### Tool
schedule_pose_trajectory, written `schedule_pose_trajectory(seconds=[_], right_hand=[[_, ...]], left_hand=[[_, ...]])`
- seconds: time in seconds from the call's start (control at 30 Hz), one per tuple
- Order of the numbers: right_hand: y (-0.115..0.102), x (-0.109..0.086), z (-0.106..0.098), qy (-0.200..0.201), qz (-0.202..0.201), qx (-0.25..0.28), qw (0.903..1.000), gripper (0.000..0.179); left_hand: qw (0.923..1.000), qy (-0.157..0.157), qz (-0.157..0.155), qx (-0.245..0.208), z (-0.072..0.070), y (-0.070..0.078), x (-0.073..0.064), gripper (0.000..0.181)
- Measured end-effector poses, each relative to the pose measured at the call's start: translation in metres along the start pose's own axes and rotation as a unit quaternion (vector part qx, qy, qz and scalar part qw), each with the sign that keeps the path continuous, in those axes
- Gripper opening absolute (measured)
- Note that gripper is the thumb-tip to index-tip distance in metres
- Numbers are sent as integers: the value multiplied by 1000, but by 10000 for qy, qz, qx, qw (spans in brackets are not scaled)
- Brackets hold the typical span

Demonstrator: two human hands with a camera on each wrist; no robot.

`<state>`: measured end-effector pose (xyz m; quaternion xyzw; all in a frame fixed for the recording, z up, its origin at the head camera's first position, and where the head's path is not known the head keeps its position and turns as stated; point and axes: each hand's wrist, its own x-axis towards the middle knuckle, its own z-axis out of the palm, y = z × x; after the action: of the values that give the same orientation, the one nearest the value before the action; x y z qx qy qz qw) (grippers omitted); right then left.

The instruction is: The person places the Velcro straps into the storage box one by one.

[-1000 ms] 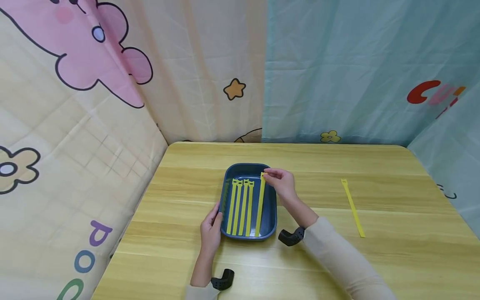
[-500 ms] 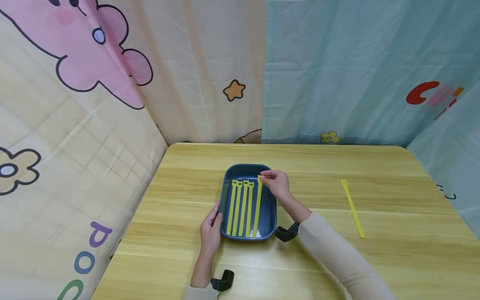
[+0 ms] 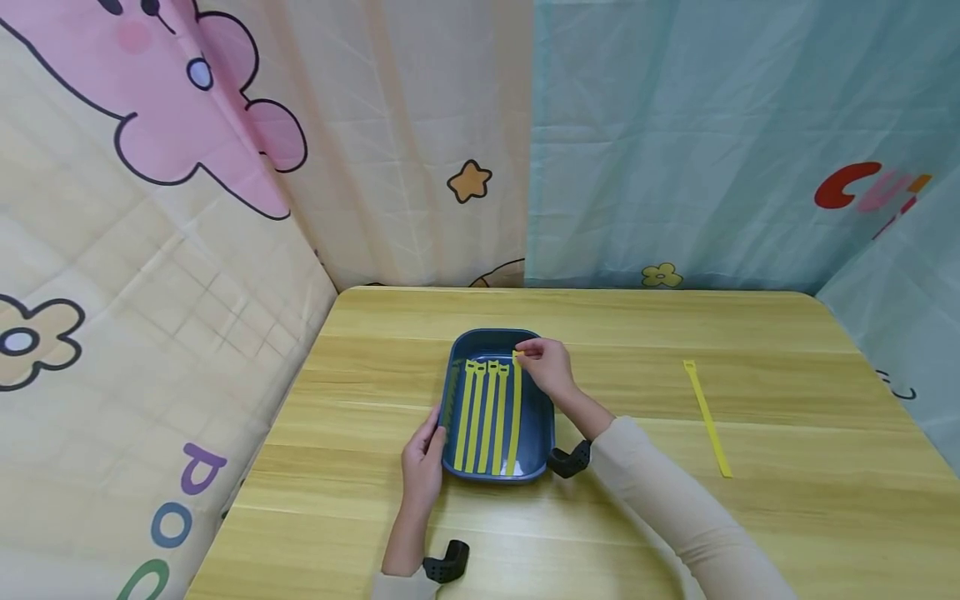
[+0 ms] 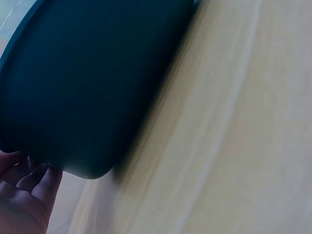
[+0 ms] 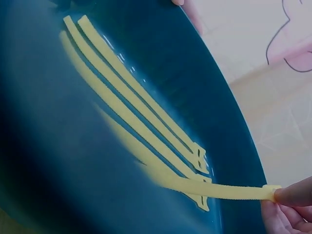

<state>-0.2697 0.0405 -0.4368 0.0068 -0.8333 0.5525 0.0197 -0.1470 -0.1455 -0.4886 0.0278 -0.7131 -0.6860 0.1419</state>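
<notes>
My right hand [image 3: 547,367] pinches the slotted head of a yellow hook-and-loop cable tie [image 3: 515,417] between thumb and fingers, over the far right part of a dark blue tray [image 3: 536,425]. In the right wrist view, the held tie [image 5: 229,191] bends from the fingertips down toward the tray floor. To its left, several like ties [image 3: 476,417] lie side by side, heads pointing away from me. My left hand [image 3: 422,467] grips the tray's left side near the front corner. The left wrist view shows its fingers [image 4: 46,185] at the tray's end, partly hidden.
A single yellow tie [image 3: 707,417] lies slanted on the wooden table [image 3: 615,533], well right of the tray. Patterned curtains [image 3: 420,125] hang behind the table and along its left side. Each wrist carries a black camera mount [image 3: 447,562].
My right hand has shifted left with the held tie, bringing it beside the row in the tray. The left hand and tray have stayed put.
</notes>
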Motion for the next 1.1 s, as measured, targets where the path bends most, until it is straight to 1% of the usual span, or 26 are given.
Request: schedule_pose_trajectory(seconds=[0.17,0.33,0.4,0.53,0.67,0.8,0.9,1.0,1.1], right_hand=[[1,1,1,-22,-4,-35,10000,13],[1,0,1,-2,-16,-54,10000,13],[2,1,1,3,-64,-87,9999,13],[3,1,2,10,-275,-191,9994,14],[2,1,2,51,-478,-251,9985,16],[1,0,2,74,-471,-313,9984,16],[0,0,0,88,-438,-319,9985,17],[0,1,-4,113,-409,-256,9988,18],[-1,2,-11,136,-380,-179,9990,19]], left_hand=[[10000,6,-3,26,0,-1,-1,35],[10000,53,67,31,0,-1,-1,35],[10000,48,83,27,-1,-1,-1,35],[10000,19,-38,-18,-1,0,-1,35],[9999,7,-119,-92,-1,5,-1,35],[9998,32,-156,-85,1,16,-4,34],[9999,45,-147,8,3,24,-5,34],[9999,49,-97,31,3,26,-5,34],[10000,49,-47,-25,3,25,-4,34]])
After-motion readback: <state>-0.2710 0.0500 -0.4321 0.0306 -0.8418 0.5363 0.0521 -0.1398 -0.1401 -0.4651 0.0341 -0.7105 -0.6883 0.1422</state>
